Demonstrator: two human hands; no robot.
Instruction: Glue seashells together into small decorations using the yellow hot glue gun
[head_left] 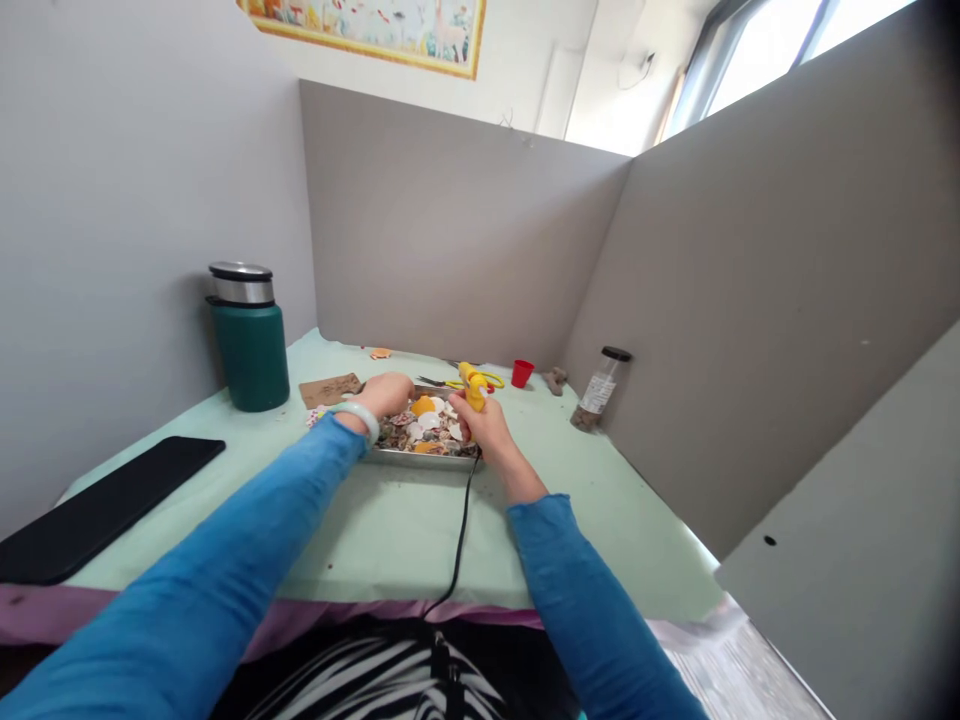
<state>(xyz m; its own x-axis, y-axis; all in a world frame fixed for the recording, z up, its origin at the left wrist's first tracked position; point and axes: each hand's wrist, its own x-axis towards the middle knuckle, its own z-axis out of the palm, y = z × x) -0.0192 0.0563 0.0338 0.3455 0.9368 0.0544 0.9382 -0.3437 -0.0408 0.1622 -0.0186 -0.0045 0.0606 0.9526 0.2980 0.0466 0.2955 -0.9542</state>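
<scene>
My right hand (489, 428) is wrapped round a yellow glue gun (472, 385), held tilted over the right end of a metal tray (427, 459). A black cord (463, 530) runs down from the gun to the table's front edge. Shells (427, 425) in white, orange and brown fill the tray. Over the tray's left end is my left hand (386, 393), its fingers curled downward. The fingertips are mostly hidden, and I cannot make out what is in them. Beside that hand lies a brown piece of cardboard (328, 390).
Behind the tray lie yellow-handled scissors (491, 380) and a red cup (523, 374). A green bottle (251, 345) and a black mat (112, 505) are at left. At right stands a clear jar (600, 390) with a black lid. Grey panels (465, 230) enclose the table.
</scene>
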